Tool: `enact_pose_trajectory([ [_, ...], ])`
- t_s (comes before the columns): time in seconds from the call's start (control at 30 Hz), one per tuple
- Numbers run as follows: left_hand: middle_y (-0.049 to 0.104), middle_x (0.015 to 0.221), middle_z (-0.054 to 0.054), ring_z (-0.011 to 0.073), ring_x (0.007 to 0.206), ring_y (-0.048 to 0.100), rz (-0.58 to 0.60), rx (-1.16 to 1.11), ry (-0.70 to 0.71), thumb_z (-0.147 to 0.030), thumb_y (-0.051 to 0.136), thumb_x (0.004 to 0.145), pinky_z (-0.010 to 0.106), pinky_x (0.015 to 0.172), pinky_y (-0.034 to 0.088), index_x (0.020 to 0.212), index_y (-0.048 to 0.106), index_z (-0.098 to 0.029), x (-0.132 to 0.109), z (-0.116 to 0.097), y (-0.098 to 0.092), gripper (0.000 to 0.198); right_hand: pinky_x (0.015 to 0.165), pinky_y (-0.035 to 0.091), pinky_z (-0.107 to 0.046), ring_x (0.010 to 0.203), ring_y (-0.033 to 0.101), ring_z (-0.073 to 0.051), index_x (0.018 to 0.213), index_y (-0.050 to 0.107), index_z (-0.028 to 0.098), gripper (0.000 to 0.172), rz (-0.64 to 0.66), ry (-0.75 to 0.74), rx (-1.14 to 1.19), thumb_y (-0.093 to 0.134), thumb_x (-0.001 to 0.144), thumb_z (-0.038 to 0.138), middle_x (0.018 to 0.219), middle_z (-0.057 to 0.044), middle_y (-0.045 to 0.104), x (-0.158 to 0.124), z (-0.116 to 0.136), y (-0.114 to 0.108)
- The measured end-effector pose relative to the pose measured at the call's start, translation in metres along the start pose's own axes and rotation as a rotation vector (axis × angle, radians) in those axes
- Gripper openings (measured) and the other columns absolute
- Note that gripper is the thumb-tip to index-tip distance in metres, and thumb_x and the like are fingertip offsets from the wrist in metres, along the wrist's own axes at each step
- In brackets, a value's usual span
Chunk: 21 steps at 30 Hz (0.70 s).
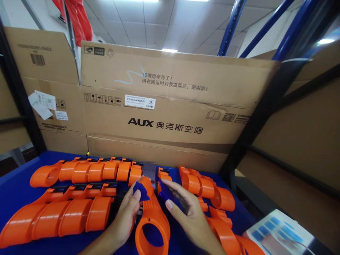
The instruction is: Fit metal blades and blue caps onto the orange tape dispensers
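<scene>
My left hand (126, 214) is closed on an orange ring-ended plastic part (156, 209), near its narrow upper end. The part's round opening faces me at the bottom. Under my left thumb, a blue jagged-edged piece (142, 190) lies against that narrow end. To the right, my right hand (190, 210) curls its fingers and thumb around a dark blue piece (165, 193), which is partly hidden by the fingers. The right hand is slightly apart from the orange part.
Rows of similar orange parts (77, 214) with black ends lie on the blue surface (16, 193) at left, with more orange parts (207, 187) at right. Behind stands a printed cardboard panel (164, 141). Dark frame posts (249, 120) flank it. A white-and-blue box (278, 230) sits lower right.
</scene>
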<state>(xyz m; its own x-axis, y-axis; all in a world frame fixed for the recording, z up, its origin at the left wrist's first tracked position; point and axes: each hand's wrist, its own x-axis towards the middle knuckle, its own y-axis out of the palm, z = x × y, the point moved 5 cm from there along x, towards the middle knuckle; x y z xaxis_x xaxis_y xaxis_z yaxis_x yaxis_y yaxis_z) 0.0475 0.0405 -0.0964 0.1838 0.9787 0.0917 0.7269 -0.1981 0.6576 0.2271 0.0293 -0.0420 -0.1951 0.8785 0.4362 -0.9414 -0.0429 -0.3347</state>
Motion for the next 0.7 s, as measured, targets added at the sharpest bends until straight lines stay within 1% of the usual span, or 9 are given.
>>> enact_pose_trajectory([
  [0.1,0.067,0.137,0.010,0.0340,0.131,0.056,-0.012,0.046,0.047,-0.041,0.077,0.081,0.049,0.112,0.041,0.133,0.063,-0.026,-0.001,-0.001,-0.006,0.056,0.114,0.040,-0.057,0.132,0.057,-0.031,0.137,0.060,0.031,0.047,0.017,-0.036,-0.082,0.068,0.092,0.039,0.141,-0.009,0.063,-0.005,-0.001,0.000],
  [0.2,0.064,0.142,0.007,0.0327,0.135,0.052,-0.005,0.097,0.109,-0.034,0.078,0.081,0.046,0.114,0.040,0.130,0.065,-0.028,-0.001,-0.006,-0.005,0.051,0.115,0.040,-0.057,0.131,0.057,-0.031,0.137,0.061,0.032,0.047,0.031,-0.070,-0.123,0.069,0.091,0.038,0.140,-0.008,0.064,-0.004,0.001,0.000],
  [0.33,0.061,0.145,0.006,0.0317,0.139,0.048,-0.020,0.142,0.149,-0.030,0.080,0.080,0.043,0.114,0.039,0.130,0.064,-0.029,-0.001,-0.008,-0.003,0.052,0.113,0.043,-0.055,0.127,0.061,-0.031,0.135,0.063,0.031,0.046,0.026,-0.114,-0.134,0.070,0.090,0.038,0.135,-0.008,0.067,0.001,0.013,0.000],
  [0.47,0.062,0.143,0.006,0.0311,0.139,0.048,-0.012,0.157,0.164,-0.028,0.079,0.081,0.044,0.115,0.039,0.130,0.063,-0.029,-0.001,-0.009,-0.003,0.052,0.110,0.046,-0.053,0.123,0.063,-0.031,0.133,0.065,0.030,0.045,0.035,-0.131,-0.144,0.070,0.089,0.039,0.131,-0.008,0.070,0.003,0.022,0.002],
  [0.57,0.063,0.142,0.006,0.0314,0.138,0.050,0.009,0.156,0.163,-0.028,0.079,0.081,0.044,0.115,0.039,0.130,0.064,-0.030,-0.001,-0.011,0.000,0.051,0.110,0.047,-0.053,0.124,0.063,-0.031,0.134,0.063,0.030,0.046,0.024,-0.102,-0.142,0.070,0.089,0.039,0.133,-0.008,0.068,0.002,0.019,0.003],
  [0.7,0.063,0.143,0.007,0.0334,0.138,0.050,0.054,0.125,0.137,-0.026,0.081,0.079,0.046,0.115,0.040,0.134,0.061,-0.030,-0.003,-0.012,0.006,0.058,0.110,0.047,-0.053,0.125,0.062,-0.031,0.136,0.061,0.030,0.048,0.009,-0.071,-0.129,0.068,0.090,0.040,0.135,-0.009,0.067,0.000,0.010,0.003],
])
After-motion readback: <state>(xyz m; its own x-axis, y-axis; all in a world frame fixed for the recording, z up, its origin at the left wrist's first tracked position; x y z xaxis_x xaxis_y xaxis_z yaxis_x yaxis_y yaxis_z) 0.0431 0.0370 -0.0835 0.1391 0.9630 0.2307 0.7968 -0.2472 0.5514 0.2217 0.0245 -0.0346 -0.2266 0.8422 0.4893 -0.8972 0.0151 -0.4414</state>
